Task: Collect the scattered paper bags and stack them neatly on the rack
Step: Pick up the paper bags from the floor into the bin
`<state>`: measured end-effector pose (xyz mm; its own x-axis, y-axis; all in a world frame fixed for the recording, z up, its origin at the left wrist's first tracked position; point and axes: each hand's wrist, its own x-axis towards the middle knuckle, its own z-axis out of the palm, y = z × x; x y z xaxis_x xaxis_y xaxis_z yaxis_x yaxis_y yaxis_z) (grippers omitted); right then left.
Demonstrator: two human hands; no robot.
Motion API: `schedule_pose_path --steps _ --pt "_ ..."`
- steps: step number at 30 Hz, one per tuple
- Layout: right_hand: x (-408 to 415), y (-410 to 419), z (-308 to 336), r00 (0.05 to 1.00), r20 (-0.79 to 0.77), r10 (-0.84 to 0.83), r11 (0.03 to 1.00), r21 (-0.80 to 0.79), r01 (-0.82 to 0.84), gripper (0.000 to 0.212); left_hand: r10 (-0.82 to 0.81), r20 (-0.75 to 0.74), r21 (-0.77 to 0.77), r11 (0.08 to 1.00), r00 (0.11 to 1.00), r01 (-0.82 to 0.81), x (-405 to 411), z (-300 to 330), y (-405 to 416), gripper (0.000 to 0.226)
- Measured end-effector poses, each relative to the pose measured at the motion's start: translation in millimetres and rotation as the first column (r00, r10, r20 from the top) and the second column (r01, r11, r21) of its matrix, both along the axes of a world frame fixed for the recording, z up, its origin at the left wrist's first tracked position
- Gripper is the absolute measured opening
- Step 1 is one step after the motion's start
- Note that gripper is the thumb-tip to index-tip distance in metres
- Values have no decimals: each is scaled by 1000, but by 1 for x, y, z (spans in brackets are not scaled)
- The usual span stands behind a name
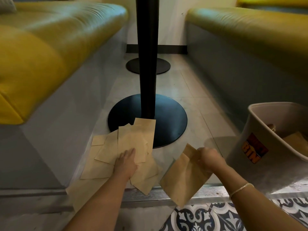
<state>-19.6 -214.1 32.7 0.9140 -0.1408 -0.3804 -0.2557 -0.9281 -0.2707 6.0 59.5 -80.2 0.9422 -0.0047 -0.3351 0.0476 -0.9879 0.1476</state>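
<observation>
Several flat brown paper bags [131, 140] lie scattered in an overlapping heap on the grey floor, partly on the black round table base [168, 117]. My left hand [125, 161] rests flat on the heap, fingers straight. My right hand [210, 158] grips the top edge of one paper bag [181, 177], which hangs lifted above the floor to the right of the heap. A white bin [260, 140] with an orange "BIN" label stands at the right and has brown bags inside.
A black table post [147, 55] rises from the base, with a second round base [148, 65] behind. Yellow-cushioned benches [41, 52] on grey plinths flank the aisle left and right. A metal threshold strip and patterned blue tiles [208, 217] lie in front.
</observation>
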Motion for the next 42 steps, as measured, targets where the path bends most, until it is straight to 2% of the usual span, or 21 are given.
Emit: schedule_pose_path --steps 3,6,9,13,15,17,19,21,23,25,28,31,33,36,39,42 --pt "1 4 2 1000 19 24 1000 -11 -23 33 -35 76 47 998 996 31 0 -8 -1 69" --pt "1 5 4 998 49 37 999 -21 -36 33 -109 112 163 983 988 90 -1 -8 -2 57" --pt "2 3 8 997 68 39 999 -38 -36 34 -230 56 255 944 971 209 -1 -3 -5 42" --pt "-1 0 15 997 76 26 999 -50 -22 37 -318 16 285 910 948 300 -1 4 -3 36" --pt "-3 0 22 996 90 19 998 -59 -14 37 -327 37 307 903 944 301 -2 13 -5 33" --pt "-3 0 31 992 126 15 998 -66 -7 36 -277 118 283 930 954 235 -3 29 -11 31" --pt "0 -1 49 984 178 -8 999 -49 17 34 -180 301 187 974 937 128 -2 53 -22 24" --pt "2 -7 76 966 250 -61 998 -3 64 31 -46 509 -8 998 859 58 5 81 -34 6" --pt "1 -16 109 925 359 -122 993 53 110 33 119 538 -242 970 835 17 12 113 -51 16" --pt "-6 -28 144 843 491 -220 975 131 178 39 248 550 -441 897 798 25 16 150 -73 23" --pt "-21 -51 194 639 673 -373 926 226 303 37 421 545 -678 730 725 85 15 215 -115 22" --pt "-39 -79 234 422 781 -460 858 268 439 41 431 548 -760 615 717 211 8 273 -158 28" --pt "-51 -101 251 355 789 -502 812 289 507 44 432 566 -786 540 702 301 -1 304 -183 28" --pt "-61 -129 261 345 769 -538 765 273 583 45 424 592 -796 445 686 411 -12 334 -218 25" --pt "-64 -145 248 415 690 -593 735 254 628 42 370 607 -791 364 703 491 -23 349 -246 23" --pt "-63 -151 222 512 621 -594 756 213 619 30 293 624 -772 374 724 514 -33 349 -270 26"
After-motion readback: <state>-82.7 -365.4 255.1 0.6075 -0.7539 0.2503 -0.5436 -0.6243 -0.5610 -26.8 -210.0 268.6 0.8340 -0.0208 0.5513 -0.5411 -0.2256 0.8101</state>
